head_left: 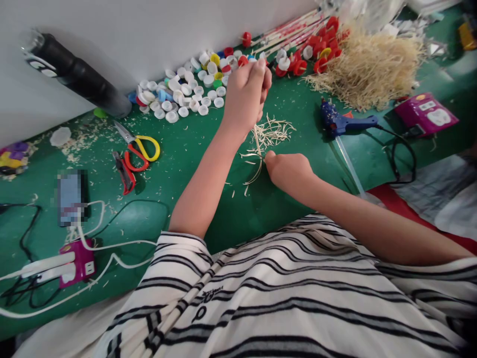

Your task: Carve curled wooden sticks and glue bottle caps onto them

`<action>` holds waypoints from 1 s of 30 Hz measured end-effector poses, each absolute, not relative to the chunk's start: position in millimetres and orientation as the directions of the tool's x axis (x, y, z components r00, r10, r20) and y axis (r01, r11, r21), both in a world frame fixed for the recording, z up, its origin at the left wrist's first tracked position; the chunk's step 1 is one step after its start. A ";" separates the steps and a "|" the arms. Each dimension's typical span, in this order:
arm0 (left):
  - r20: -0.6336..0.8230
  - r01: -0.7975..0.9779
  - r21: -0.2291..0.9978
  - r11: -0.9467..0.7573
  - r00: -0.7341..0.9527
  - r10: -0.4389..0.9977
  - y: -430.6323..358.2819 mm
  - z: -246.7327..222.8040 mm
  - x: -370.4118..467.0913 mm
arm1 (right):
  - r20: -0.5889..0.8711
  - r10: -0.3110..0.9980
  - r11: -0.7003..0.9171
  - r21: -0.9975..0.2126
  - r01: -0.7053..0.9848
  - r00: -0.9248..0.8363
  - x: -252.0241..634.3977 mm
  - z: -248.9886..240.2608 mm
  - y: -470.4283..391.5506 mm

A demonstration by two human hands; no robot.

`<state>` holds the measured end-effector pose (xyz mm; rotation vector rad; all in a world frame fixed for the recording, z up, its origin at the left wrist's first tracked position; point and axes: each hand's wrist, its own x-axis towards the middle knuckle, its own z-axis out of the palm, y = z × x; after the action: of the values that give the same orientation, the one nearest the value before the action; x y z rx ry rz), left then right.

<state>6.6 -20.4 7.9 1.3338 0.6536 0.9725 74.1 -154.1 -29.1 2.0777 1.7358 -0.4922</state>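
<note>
Left grip (pixel 248 94): closed in a fist around a thin, straight, pale wooden stick (pixel 258 140).
Right grip (pixel 289 171): fingers curled under beside the stick's near end (with the fingertips hidden, whether anything is pinched cannot be told).
Stick axis: pointed from the left grip toward the body, slanted slightly right; the exposed length is set between both grips, its near end nearest the right one.
Curled pale wood shavings (pixel 278 133): heaped just right of the left grip, on the green-topped table (pixel 201 154).

A pale grey wall (pixel 149 35) rises behind the green tabletop (pixel 186 149).
</note>
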 end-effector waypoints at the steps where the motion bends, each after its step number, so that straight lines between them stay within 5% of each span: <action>1: 0.137 -0.205 0.978 -0.042 0.477 0.868 -20.1 7.7 6.6 | -0.506 0.844 -0.159 0.076 0.984 0.175 73.3 -28.6 -154.2; 14: 0.227 -0.257 0.960 -0.114 0.471 0.853 -18.2 0.1 11.1 | -0.503 0.844 -0.136 0.134 0.982 0.186 71.9 -29.6 -150.5; 30: 0.175 -0.312 0.950 -0.016 0.489 0.854 -24.2 6.1 0.0 | -0.510 0.842 -0.140 0.104 0.985 0.174 75.7 -24.3 -149.3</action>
<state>0.0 -24.2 6.1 1.2642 0.5499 1.0039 75.7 -149.3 -24.3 2.0444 1.7232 -0.4657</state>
